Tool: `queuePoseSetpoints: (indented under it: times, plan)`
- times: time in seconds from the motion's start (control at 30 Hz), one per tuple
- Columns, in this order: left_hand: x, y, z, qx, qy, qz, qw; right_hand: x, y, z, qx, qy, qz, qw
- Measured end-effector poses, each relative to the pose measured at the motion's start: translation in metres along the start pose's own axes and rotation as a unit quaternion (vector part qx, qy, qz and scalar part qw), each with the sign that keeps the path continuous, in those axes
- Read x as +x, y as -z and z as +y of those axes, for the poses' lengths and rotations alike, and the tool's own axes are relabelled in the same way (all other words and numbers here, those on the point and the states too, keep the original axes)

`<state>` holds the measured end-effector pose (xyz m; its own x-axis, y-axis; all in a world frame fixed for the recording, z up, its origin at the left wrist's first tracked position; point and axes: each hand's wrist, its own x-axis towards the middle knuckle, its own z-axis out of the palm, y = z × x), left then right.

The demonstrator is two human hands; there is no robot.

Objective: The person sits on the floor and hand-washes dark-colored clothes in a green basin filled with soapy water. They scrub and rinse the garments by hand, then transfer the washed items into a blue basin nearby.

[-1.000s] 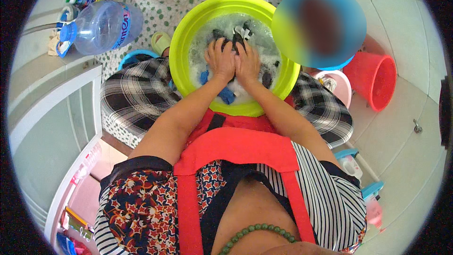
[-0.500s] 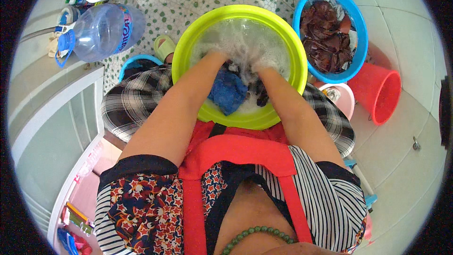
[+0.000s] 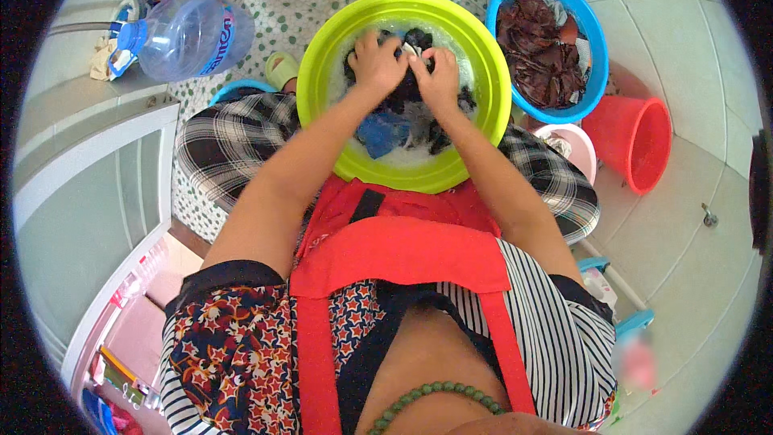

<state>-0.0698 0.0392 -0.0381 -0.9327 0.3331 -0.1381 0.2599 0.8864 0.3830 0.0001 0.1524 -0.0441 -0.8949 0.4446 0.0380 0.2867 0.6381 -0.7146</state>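
Observation:
Both my hands are inside a lime-green basin (image 3: pixel 312 97) of soapy water. My left hand (image 3: pixel 378 67) and my right hand (image 3: pixel 439 80) grip a wet, dark garment (image 3: pixel 403 98), their fingers curled close together near its far end. A small white patch (image 3: pixel 410 49), perhaps a label, shows between my fingertips. On the near side of the basin lies a blue cloth (image 3: pixel 382 134), partly under suds. Its lower part is hidden by the water.
Dark brown wet clothes (image 3: pixel 547 76) fill a blue basin (image 3: pixel 597 28) at right. Beside it are a red bucket (image 3: pixel 649 145) on its side and a pink basin (image 3: pixel 584 149). A large clear water bottle (image 3: pixel 193 36) lies at left, near a light-green slipper (image 3: pixel 281 70).
My hands have come up out of the suds, moved farther from me and closer together, with the dark garment now gripped between them. The view has shifted slightly.

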Motion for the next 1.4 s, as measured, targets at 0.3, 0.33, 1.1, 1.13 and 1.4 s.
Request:
queuePoseSetpoints:
  times: [0.3, 0.33, 1.1, 1.13, 1.4]
  plan:
    - [-0.066, -0.064, -0.029, 0.004, -0.051, 0.026, 0.998, -0.061, -0.051, 0.037, 0.094, -0.057, -0.108, 0.988]
    - [-0.055, -0.059, -0.026, -0.028, -0.034, -0.032, 0.999, -0.057, -0.058, 0.044, 0.130, -0.056, -0.098, 0.985]
    - [0.082, -0.062, -0.094, -0.095, -0.066, -0.107, 0.987, 0.037, 0.016, 0.044, 0.325, -0.246, -0.081, 0.910]
    - [0.073, -0.049, -0.096, -0.081, -0.058, -0.098, 0.990, 0.031, 0.044, 0.012, 0.347, -0.362, -0.055, 0.864]
    - [0.028, 0.020, -0.067, -0.188, 0.015, 0.030, 0.981, 0.016, 0.150, -0.037, 0.612, -0.126, -0.084, 0.776]
